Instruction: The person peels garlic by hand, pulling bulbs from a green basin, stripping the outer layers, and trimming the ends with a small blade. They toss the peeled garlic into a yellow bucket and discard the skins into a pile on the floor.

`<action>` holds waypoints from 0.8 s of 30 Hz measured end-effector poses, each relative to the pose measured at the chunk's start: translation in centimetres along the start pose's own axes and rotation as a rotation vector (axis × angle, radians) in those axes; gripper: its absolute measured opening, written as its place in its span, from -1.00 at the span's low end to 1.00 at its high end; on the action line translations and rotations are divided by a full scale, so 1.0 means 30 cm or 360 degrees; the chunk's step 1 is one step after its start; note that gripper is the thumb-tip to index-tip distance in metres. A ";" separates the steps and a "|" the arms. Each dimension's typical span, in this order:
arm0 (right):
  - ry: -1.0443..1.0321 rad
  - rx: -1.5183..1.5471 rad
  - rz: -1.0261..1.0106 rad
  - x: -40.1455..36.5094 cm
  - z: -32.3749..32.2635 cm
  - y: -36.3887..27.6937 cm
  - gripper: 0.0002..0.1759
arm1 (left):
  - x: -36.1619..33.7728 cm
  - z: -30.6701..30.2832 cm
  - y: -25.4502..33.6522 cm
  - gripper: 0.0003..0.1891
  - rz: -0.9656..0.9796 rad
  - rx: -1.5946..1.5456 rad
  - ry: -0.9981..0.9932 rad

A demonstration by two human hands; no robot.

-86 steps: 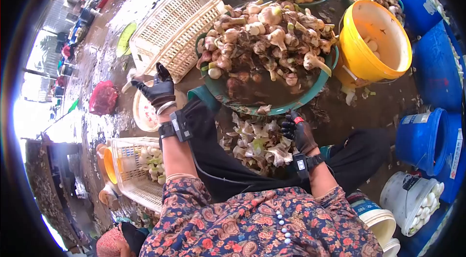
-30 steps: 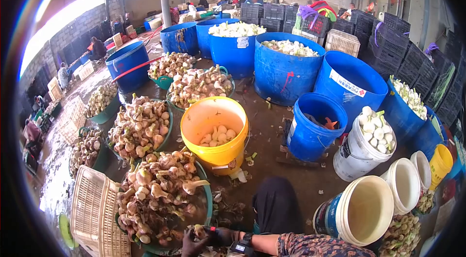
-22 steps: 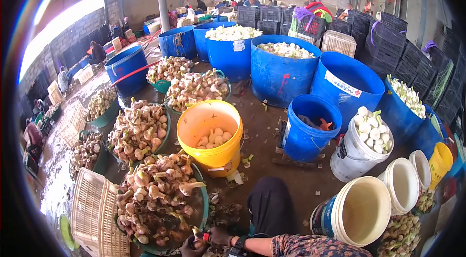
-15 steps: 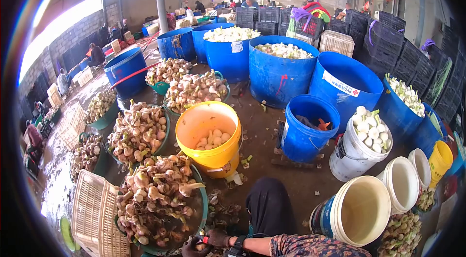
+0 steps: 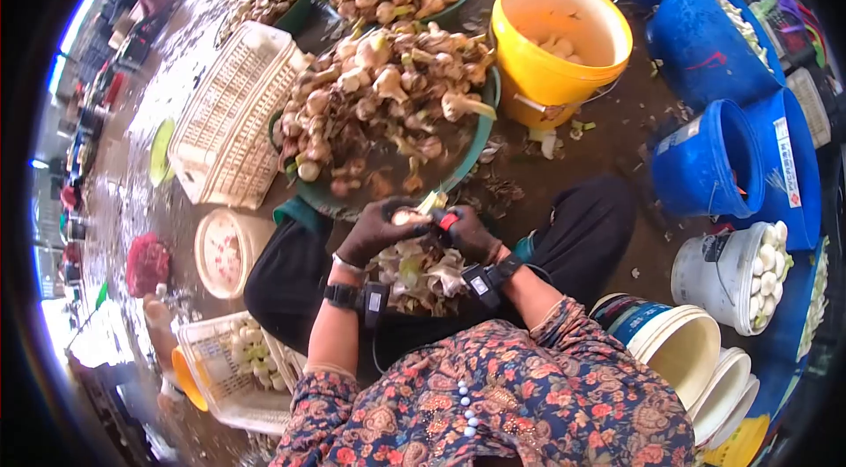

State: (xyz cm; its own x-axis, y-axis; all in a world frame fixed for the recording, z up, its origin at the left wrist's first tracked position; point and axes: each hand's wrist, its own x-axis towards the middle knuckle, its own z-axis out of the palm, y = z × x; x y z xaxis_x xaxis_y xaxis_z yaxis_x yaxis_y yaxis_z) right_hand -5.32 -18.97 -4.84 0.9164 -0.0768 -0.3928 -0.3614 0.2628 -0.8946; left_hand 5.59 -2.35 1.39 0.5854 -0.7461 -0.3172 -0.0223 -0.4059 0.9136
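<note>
My left hand [image 5: 377,233], in a dark glove, is closed around a garlic bulb [image 5: 411,217] with a pale green stem pointing up. Against the stem side, my right hand [image 5: 471,234], also gloved, is closed on a small tool with a red part [image 5: 448,220]; its blade cannot be made out. Both hands meet over my lap, above a heap of peeled skins [image 5: 419,277]. Just beyond them stands a green basin [image 5: 490,119] piled with untrimmed garlic [image 5: 379,97].
A yellow bucket [image 5: 564,35] with peeled bulbs stands beyond the basin. Beige crates [image 5: 231,114] are at the left. Blue tubs [image 5: 705,44], a white bucket of bulbs [image 5: 714,269] and empty pails [image 5: 670,348] stand at the right.
The view has tilted down and turned, so both hands, my lap and the skins now show near the middle. The bulb and its stem have come into plain sight.
</note>
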 end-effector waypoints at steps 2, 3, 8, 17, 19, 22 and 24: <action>-0.0030 0.0162 0.0018 -0.019 0.025 -0.038 -0.65 | -0.008 -0.010 0.005 -0.48 -0.0005 -0.0178 -0.0042; -0.0003 0.0340 0.0036 -0.025 0.032 -0.053 -0.66 | -0.005 -0.012 -0.031 -0.47 -0.0055 -0.0429 -0.0021; 0.0159 0.0583 0.0038 0.006 0.023 -0.037 -0.54 | 0.007 0.108 -0.075 -0.41 0.0007 -0.1293 0.0296; -0.0217 0.0325 0.0106 0.012 -0.018 0.003 -0.56 | -0.017 0.095 0.049 -0.26 0.0731 0.1233 0.0801; -0.0410 -0.0027 -0.0009 0.043 -0.021 0.022 -0.61 | -0.011 0.086 -0.029 -0.38 0.0644 0.1086 0.0556; -0.0524 0.0102 0.0008 0.053 -0.023 0.023 -0.61 | -0.011 0.103 -0.073 -0.73 0.0673 0.0907 0.0504; -0.0616 0.0163 -0.0054 0.022 -0.024 -0.033 -0.56 | -0.014 0.125 -0.086 -0.76 0.0345 0.0182 0.0645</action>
State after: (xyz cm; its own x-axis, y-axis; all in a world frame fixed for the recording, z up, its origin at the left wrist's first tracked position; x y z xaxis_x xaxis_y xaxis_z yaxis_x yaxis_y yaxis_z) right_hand -4.49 -19.96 -4.37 0.9316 0.2759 -0.2368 -0.3290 0.3625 -0.8720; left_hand 2.36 -2.96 -1.77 0.8259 -0.5633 0.0234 -0.2547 -0.3358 0.9068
